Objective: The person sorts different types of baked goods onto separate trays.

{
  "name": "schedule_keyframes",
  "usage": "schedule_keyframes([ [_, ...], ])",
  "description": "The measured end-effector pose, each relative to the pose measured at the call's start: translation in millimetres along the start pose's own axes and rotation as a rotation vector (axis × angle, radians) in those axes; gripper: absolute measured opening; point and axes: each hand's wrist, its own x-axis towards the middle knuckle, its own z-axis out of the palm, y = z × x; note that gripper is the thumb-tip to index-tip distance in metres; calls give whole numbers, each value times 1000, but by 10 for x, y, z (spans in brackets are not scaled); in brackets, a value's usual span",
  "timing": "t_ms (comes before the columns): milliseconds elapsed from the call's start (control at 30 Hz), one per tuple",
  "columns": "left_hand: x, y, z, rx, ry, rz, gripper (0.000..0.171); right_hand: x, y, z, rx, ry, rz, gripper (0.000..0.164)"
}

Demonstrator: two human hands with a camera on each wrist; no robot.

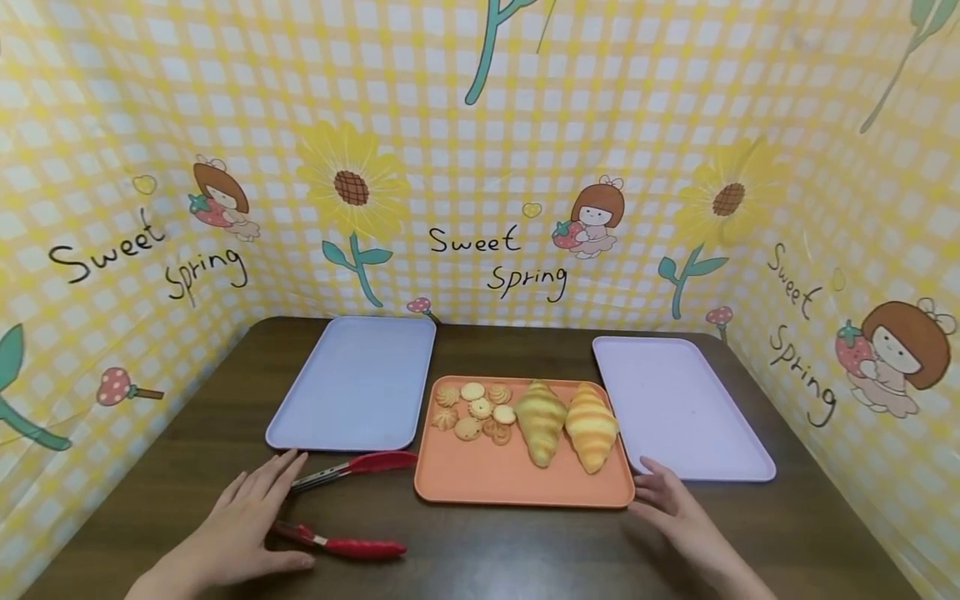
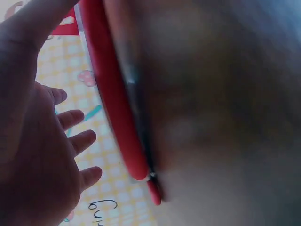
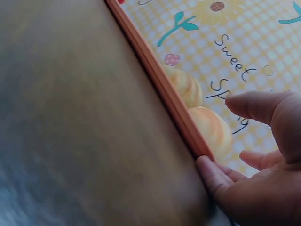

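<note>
My left hand [image 1: 243,527] lies over the hinge end of a pair of red and metal tongs [image 1: 367,548], fingers spread and straight. The tongs rest on the table with their two arms apart, red tips toward the right; the hand hides their other end. My right hand [image 1: 678,515] is at the front right corner of an orange tray [image 1: 517,485], a fingertip [image 3: 209,170] right at the rim and the other fingers loosely spread. Several small cookies [image 1: 478,408] lie on the tray's left half. Beside them are a greenish croissant [image 1: 541,423] and a yellow croissant [image 1: 592,427].
A light blue tray [image 1: 358,379] stands behind the tongs at the left. The lilac tray [image 1: 686,408] at the right sits close by the orange one. Checked yellow cloth walls [image 1: 480,150] enclose the back and sides of the dark wooden table [image 1: 517,546].
</note>
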Motion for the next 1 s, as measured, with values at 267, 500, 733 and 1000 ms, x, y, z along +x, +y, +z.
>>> schedule_keyframes([
  [267, 45, -47, 49, 44, -98, -23, 120, 80, 76, 3, 28, 13, -17, 66],
  [500, 163, -81, 127, 51, -201, -53, 122, 99, 97, -20, 40, 0, -32, 64],
  [733, 212, -67, 178, 78, -158, -45, 122, 99, 103, -15, 39, 5, -12, 64],
  [1000, 252, -39, 136, 78, -137, -15, 120, 96, 84, -22, 42, 5, -6, 64],
])
